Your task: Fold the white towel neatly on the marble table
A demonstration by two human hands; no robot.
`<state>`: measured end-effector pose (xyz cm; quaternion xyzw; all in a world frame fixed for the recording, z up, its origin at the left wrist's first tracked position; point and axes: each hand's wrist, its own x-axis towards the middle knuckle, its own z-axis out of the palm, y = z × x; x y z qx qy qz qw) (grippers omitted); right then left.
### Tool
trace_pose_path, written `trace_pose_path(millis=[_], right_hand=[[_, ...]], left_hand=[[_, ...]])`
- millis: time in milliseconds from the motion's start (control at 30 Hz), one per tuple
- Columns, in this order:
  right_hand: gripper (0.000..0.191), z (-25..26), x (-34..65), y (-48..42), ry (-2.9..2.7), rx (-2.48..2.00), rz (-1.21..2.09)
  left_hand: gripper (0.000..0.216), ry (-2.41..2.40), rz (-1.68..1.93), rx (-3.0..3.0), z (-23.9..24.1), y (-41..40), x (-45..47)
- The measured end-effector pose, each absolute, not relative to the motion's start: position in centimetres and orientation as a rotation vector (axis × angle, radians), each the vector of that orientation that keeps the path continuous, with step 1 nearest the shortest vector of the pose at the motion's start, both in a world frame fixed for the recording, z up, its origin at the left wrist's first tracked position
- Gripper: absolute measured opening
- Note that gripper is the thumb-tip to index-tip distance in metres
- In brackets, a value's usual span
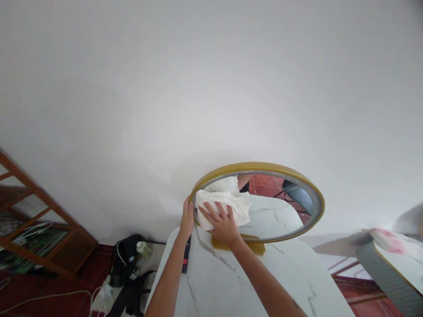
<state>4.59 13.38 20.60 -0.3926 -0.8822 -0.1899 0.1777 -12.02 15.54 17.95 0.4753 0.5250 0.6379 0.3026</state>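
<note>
A round mirror [275,216] with a gold frame stands on a gold base on the white marble-patterned table [217,289]. My left hand [187,220] is closed around the left edge of its frame. With fingers spread, my right hand [223,225] presses a folded white cloth [240,206] against the left part of the glass. The cloth covers that part of the mirror, and its reflection shows above it. Beside my left forearm, a dark flat object [185,257] lies at the table's left edge, partly hidden.
A white wall [208,84] rises behind the table. On the floor at left are a black bag [123,260], a small bottle [143,248] and loose cables, near a wooden shelf [42,222]. At right stands a cabinet [388,272] with a pink-and-white cloth [393,241] on top.
</note>
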Motion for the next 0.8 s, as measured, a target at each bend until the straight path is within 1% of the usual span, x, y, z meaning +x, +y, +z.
trace_pose_path(millis=[167, 367, 500, 600, 700, 800], right_hand=[[0.087, 16.7, 5.7, 13.0, -2.604, -1.151, -0.485], [0.093, 12.5, 7.5, 12.3, -2.650, -1.161, -0.366], [0.096, 9.6, 7.7, 11.8, -2.686, -1.227, -0.226], [0.093, 9.2, 7.0, 11.7, -2.724, -1.189, -0.100], [0.092, 10.2, 5.7, 11.8, -2.746, -1.162, -0.013], [0.093, 11.3, 4.5, 12.2, -2.746, -1.135, 0.062]], left_hand=[[0.047, 1.402, 1.650, 1.504, 17.1, 15.1, -12.8], [0.047, 1.379, 1.623, 1.532, 16.3, 15.0, -13.4], [0.049, 1.366, 1.615, 1.486, 15.6, 14.7, -13.4], [0.055, 1.374, 1.618, 1.445, 14.3, 14.9, -13.4], [0.060, 1.368, 1.591, 1.392, 12.2, 15.2, -13.5], [0.058, 1.354, 1.554, 1.381, 9.9, 15.3, -13.7]])
